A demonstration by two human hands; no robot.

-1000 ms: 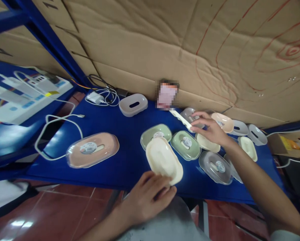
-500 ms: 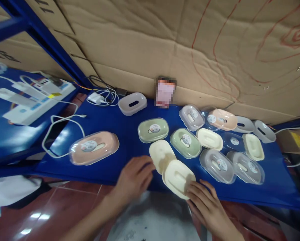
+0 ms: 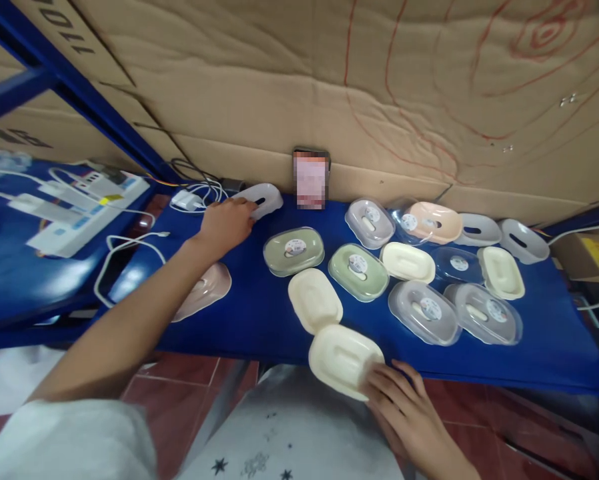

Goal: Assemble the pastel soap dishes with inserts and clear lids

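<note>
- Far left: a power strip and white cables lie beside your reach; your sleeve could snag a cable.
- Your left hand stretches far over the blue surface, arm straight, grip closing around the grey tray at the back by the cardboard wall. I cannot tell how firm that hold is.
- Your forearm crosses over the pink dish; lowering the arm could knock it.
- Centre: a cream base touches the cream lid, which overhangs the front edge.
- Your right hand, palm down with fingers bent, holds that lid by its near end; a loose grip could drop it to the floor.
</note>
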